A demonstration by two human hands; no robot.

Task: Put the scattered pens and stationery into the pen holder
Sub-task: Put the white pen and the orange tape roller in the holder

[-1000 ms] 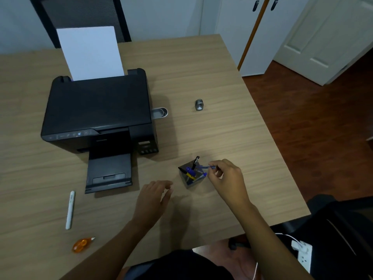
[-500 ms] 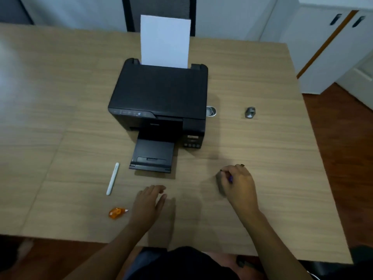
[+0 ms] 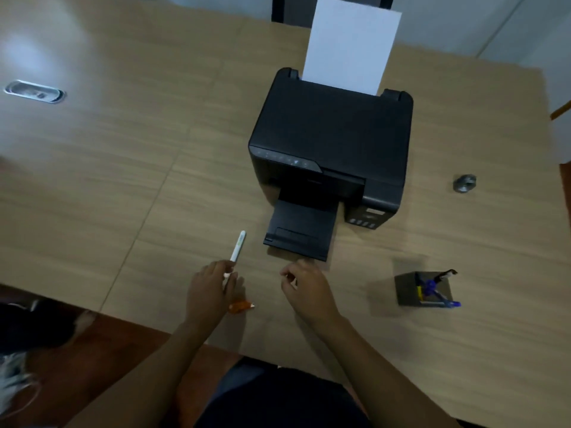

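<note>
Pinching white pen point(image 3: 237, 250) near end, left hand point(image 3: 207, 288); right hand point(image 3: 306, 288) loosely curled, empty

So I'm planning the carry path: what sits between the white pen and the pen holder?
In the head view, the right hand hovers between the white pen and the pen holder; otherwise bare table.
</note>
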